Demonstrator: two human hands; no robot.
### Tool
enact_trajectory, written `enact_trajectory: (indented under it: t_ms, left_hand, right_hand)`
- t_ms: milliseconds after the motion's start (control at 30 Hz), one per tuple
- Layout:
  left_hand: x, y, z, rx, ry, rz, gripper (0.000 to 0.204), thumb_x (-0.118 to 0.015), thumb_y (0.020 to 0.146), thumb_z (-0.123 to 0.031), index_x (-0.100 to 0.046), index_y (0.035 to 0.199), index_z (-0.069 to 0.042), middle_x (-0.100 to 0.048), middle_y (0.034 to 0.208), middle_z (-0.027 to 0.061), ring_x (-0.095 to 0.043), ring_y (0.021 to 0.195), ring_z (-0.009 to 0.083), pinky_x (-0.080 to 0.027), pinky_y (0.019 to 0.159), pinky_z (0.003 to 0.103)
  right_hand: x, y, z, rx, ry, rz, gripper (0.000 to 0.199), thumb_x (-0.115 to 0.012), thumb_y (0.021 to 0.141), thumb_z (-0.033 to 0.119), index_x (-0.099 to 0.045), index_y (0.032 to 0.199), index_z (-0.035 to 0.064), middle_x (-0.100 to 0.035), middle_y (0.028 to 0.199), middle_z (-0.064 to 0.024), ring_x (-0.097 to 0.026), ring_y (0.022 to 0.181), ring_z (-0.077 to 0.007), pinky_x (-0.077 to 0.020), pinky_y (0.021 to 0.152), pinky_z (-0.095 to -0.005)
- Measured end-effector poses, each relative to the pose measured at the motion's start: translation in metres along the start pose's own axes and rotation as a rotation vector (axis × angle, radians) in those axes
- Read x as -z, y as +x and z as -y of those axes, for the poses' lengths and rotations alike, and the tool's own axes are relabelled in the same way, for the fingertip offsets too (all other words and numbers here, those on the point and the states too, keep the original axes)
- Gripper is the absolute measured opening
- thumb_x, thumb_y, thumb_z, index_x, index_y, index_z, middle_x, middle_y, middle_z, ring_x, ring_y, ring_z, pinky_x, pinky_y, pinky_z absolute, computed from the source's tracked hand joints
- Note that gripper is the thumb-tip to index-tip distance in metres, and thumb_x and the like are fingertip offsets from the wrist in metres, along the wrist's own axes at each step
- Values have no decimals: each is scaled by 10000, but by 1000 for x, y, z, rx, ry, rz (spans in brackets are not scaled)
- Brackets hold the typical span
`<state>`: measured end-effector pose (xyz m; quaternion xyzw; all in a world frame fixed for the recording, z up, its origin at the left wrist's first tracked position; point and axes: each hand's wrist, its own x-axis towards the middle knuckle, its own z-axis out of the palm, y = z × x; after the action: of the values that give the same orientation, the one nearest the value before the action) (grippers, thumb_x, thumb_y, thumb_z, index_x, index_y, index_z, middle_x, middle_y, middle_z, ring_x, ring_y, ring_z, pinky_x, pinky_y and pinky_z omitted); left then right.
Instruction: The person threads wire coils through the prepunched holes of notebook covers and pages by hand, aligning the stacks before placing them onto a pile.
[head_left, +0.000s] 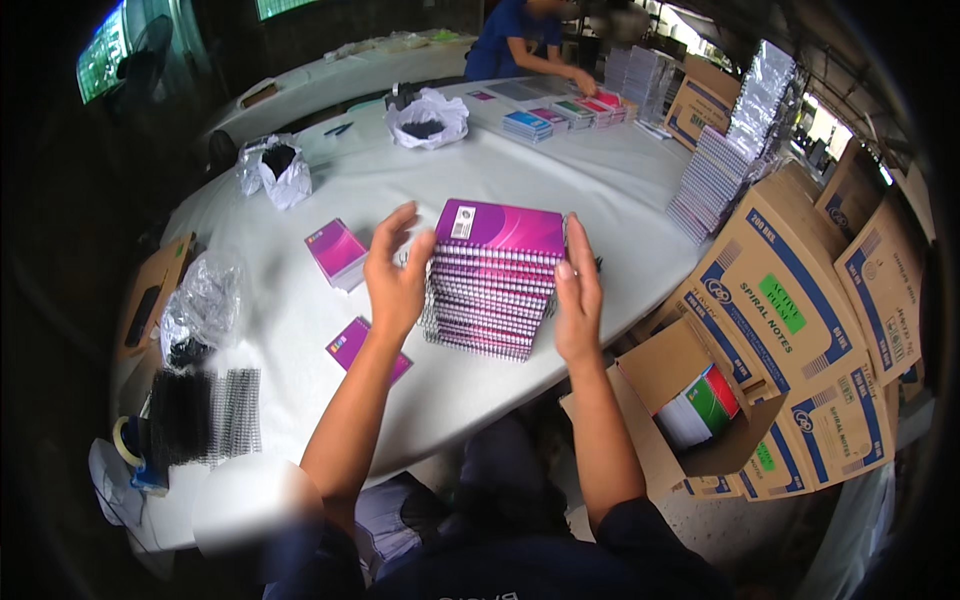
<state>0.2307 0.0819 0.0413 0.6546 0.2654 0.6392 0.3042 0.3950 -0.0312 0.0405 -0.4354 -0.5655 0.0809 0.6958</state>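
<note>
A tall stack of purple spiral notebooks (495,300) stands on the white-covered table in front of me, its coil edges facing me. The top cover carries a white label. My left hand (397,275) is at the stack's left side, fingers apart and slightly curled, with the thumb near the upper left corner. Flat along the right side lies my right hand (578,290), fingers stretched upward; it seems to touch the upper notebooks. Left of my left hand is a smaller pile of purple notebooks (337,252). Another purple notebook (366,350) lies nearer, partly behind my left forearm.
Cardboard cartons (785,285) crowd the right side; an open box (640,400) there holds colourful notebooks. Black wire coils (205,415) and a tape roll (127,440) lie at the left. Plastic bags (428,118) sit farther back. A person (520,40) handles notebook piles (570,115) across the table.
</note>
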Motion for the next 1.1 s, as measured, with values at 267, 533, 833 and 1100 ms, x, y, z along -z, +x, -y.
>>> enact_trajectory:
  t_ms: [267, 533, 833, 1100]
  left_hand:
    - [-8, 6, 8, 150, -186, -198, 261, -583, 924, -227, -556, 1038, 7, -619, 814, 69, -568, 746, 110, -452, 694, 243]
    - [154, -63, 102, 350, 894, 506, 303, -526, 852, -135, -577, 1131, -27, -590, 1114, 200, -538, 1025, 388, -438, 869, 465]
    - [148, -182, -33, 590, 73, 58, 639, -563, 794, -12, -317, 1383, -27, -461, 1268, 172, -470, 1138, 290, -371, 975, 371]
    - [184, -151, -12, 661, -127, -36, 399, -513, 815, 68, -467, 1198, -29, -500, 958, 18, -502, 895, 106, -407, 819, 238]
  right_hand:
    - [-29, -20, -2, 32, -169, -212, 456, -384, 963, 151, -332, 1353, -79, -339, 1411, -268, -329, 1328, -348, -243, 1094, -399]
    - [-39, -153, 30, -1009, 456, 214, 371, -533, 925, 215, -516, 1196, -38, -605, 1134, -163, -593, 1064, -268, -462, 918, -383]
    - [-73, -193, 20, -942, 356, 667, 260, -527, 936, 142, -543, 1119, -42, -650, 969, -128, -651, 817, -182, -530, 745, -314]
    - [-135, -129, -10, -405, 205, 616, 274, -665, 824, 59, -587, 1078, -7, -628, 1040, -127, -561, 1056, -190, -441, 910, -312]
